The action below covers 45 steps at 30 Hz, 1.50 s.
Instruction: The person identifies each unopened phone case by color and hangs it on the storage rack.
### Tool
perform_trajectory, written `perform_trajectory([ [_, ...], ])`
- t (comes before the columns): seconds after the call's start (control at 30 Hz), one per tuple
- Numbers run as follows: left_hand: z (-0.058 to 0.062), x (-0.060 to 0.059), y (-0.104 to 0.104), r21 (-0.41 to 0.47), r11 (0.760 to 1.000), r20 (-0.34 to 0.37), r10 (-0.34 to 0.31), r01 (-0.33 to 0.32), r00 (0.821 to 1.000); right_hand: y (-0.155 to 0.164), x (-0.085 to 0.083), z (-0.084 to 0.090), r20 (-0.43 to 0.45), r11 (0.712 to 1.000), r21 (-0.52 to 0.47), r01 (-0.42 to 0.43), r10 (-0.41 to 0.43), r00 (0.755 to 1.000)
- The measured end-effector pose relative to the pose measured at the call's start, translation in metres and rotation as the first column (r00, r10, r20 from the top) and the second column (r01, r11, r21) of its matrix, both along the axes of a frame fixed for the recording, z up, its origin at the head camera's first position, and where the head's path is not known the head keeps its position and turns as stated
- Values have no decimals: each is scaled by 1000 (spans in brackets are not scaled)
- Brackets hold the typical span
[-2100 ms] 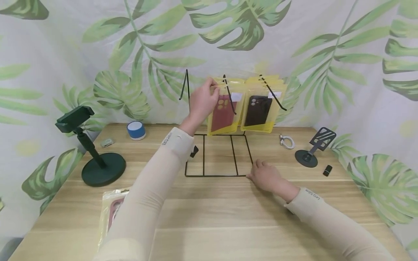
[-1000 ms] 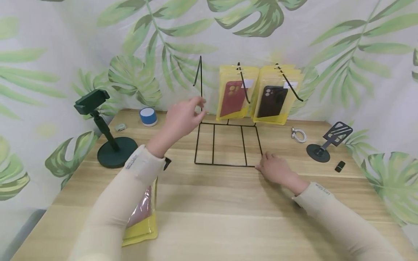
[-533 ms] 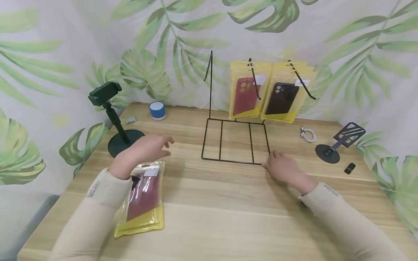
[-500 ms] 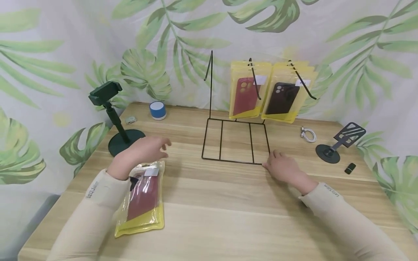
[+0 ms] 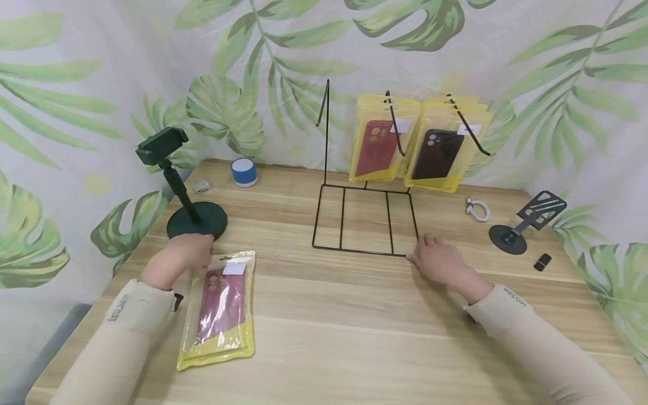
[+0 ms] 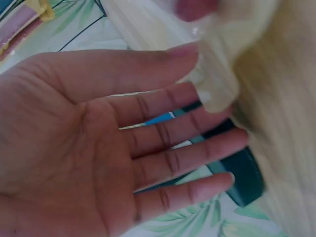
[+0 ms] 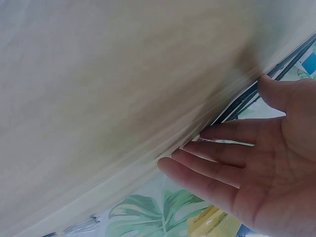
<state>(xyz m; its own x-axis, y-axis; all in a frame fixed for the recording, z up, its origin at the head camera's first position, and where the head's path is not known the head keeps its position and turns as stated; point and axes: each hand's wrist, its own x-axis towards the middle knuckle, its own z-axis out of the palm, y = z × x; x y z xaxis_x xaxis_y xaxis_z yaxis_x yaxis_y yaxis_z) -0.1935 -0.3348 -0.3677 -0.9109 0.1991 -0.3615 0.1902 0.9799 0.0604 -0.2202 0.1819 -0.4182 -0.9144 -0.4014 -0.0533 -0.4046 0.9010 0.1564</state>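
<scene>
A yellow-edged clear packet with a dark red phone case (image 5: 219, 306) lies flat on the wooden table (image 5: 354, 343) at the front left. My left hand (image 5: 181, 260) rests at the packet's top left corner, fingers straight and touching the packet's edge (image 6: 212, 84). A black wire display rack (image 5: 364, 219) stands mid-table, with a red case packet (image 5: 377, 146) and black case packets (image 5: 440, 152) hanging on its hooks. My right hand (image 5: 437, 261) lies flat on the table, fingers straight, against the rack's front right corner (image 7: 237, 106).
A dark green phone stand (image 5: 189, 214) stands just behind my left hand. A blue and white speaker (image 5: 244, 171) and a small grey item (image 5: 202, 186) sit at the back left. A white cable (image 5: 478, 209), a black tilted stand (image 5: 523, 222) and a small black block (image 5: 542, 261) lie right.
My left hand left the hanging red packet, swung down to the left and settled at the top corner of the packet lying on the table. The right hand stayed by the rack.
</scene>
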Motion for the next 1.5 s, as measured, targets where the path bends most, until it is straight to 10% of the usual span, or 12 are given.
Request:
perform_trajectory([
  [0.47,-13,1,-13,126,992,-38,15,-10,999,0,0,3,-28,999,22,-24,25,999],
  [0.67,-7,2,-6,342,940,-141,54,-2,988,-1,3,8,-42,1000,9,-26,26,999],
  [0.97,18,16,41,722,684,-241,109,103,964,0,3,5,-52,999,28,-44,46,998],
  [1.27,36,20,128,928,341,-226,188,152,956,0,-1,-2,-69,998,26,-52,54,996],
  [1.4,58,14,169,946,256,-251,199,197,947,0,0,-2,-72,1000,-1,-30,30,997],
  [1.5,78,7,197,923,240,-350,199,301,915,0,1,-2,-66,1000,-20,-17,16,998],
])
